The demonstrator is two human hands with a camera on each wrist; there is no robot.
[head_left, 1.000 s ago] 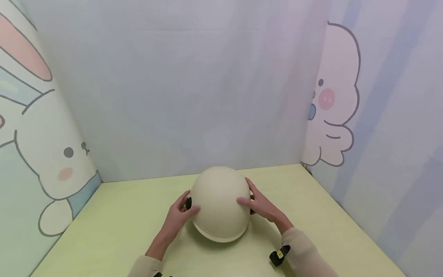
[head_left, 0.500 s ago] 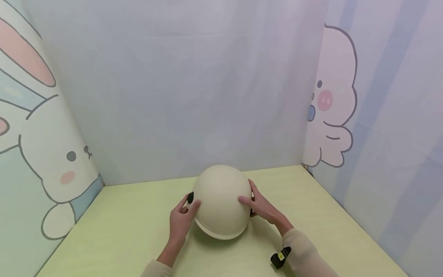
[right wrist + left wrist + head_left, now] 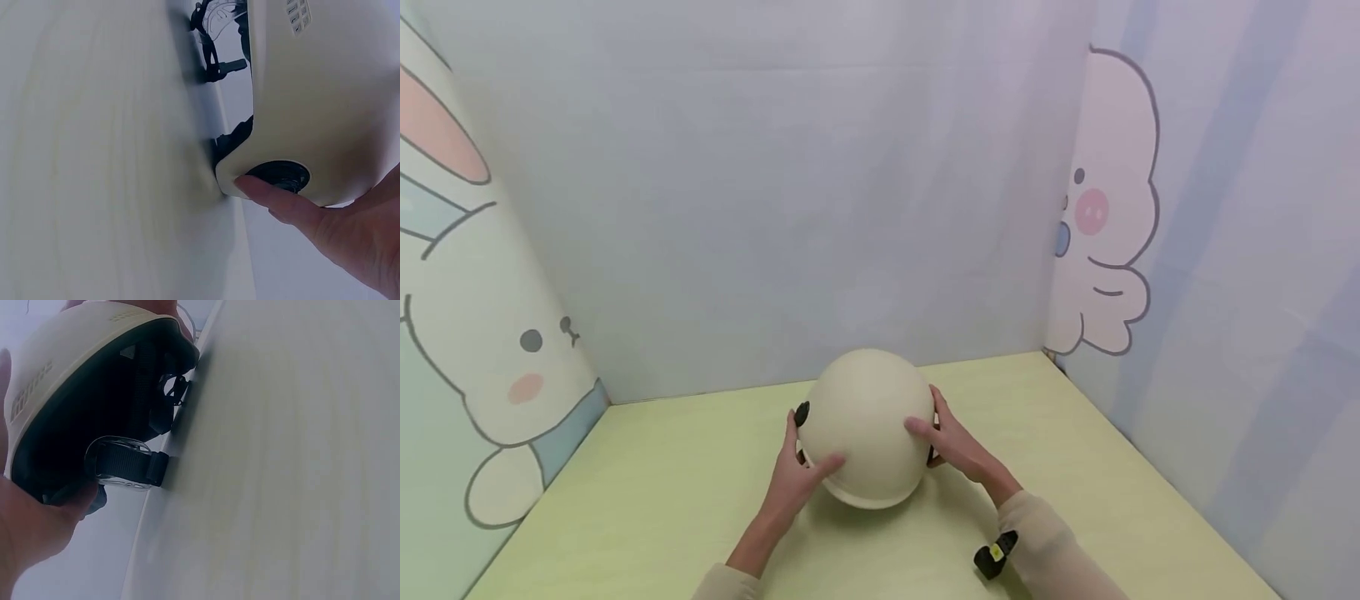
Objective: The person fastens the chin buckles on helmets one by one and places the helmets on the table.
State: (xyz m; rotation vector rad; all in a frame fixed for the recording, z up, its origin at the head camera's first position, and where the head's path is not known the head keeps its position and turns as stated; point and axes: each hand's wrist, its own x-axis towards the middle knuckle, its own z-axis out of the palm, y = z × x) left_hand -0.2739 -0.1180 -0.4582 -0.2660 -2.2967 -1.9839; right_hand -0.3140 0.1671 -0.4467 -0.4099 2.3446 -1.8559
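A cream helmet [image 3: 872, 417] is between both hands in the head view, its smooth dome facing me. My left hand [image 3: 793, 483] grips its left side, thumb on the shell and fingers mostly hidden beyond the edge. On the other side my right hand [image 3: 955, 440] holds it in the same manner. The left wrist view looks into the dark inside of the helmet [image 3: 81, 381], where a black chin strap [image 3: 125, 464] hangs down to the table. In the right wrist view, a finger lies by a round black knob [image 3: 284, 174] on the shell.
A pale yellow-green table [image 3: 685, 467] lies beneath. Behind it stands a plain grey-white backdrop [image 3: 775, 208], with cartoon-printed walls to the left [image 3: 482, 333] and right [image 3: 1225, 292]. A black wrist camera [image 3: 992, 557] sits on my right sleeve.
The helmet has tipped slightly, and the black knob on its left now shows higher. My left hand has shifted its hold, its thumb further onto the shell. The head view has moved slightly.
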